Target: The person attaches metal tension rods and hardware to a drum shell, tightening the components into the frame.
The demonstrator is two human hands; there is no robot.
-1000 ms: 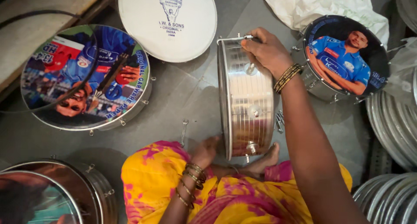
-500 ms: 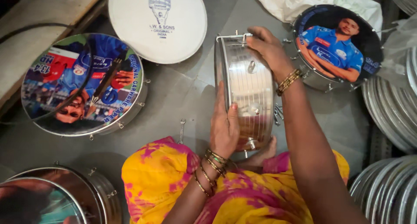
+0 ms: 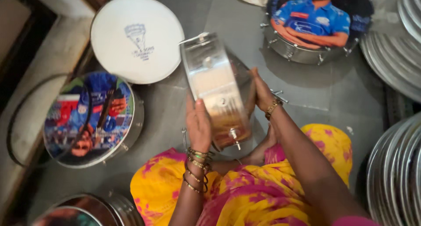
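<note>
Centre of the frame: a shiny metal drum shell [image 3: 217, 90] stood on edge, tilted, blurred. Left hand [image 3: 198, 126] flat and open-palmed against the near left side of the shell, fingers spread along the rim rather than curled round it. Right hand [image 3: 262, 92] pressed likewise on the far right side, fingers straight, partly hidden behind the metal. Clamped between two palms this way, probably to keep the shell upright and free to roll or turn, with the lower edge resting near the lap and the small tuning lugs within reach. Bangles [image 3: 196, 169] stacked on the left wrist, one band on the right.

Around, on the grey floor [image 3: 324, 94]: a plain white drum [image 3: 137, 38] at upper left, a drum with a colourful printed skin [image 3: 90, 117] at left, another printed drum [image 3: 316, 23] at upper right, all lying flat. Stacked metal rings [image 3: 397, 169] at the right edge. Yellow and pink cloth [image 3: 245, 195] across the knees at the bottom.
</note>
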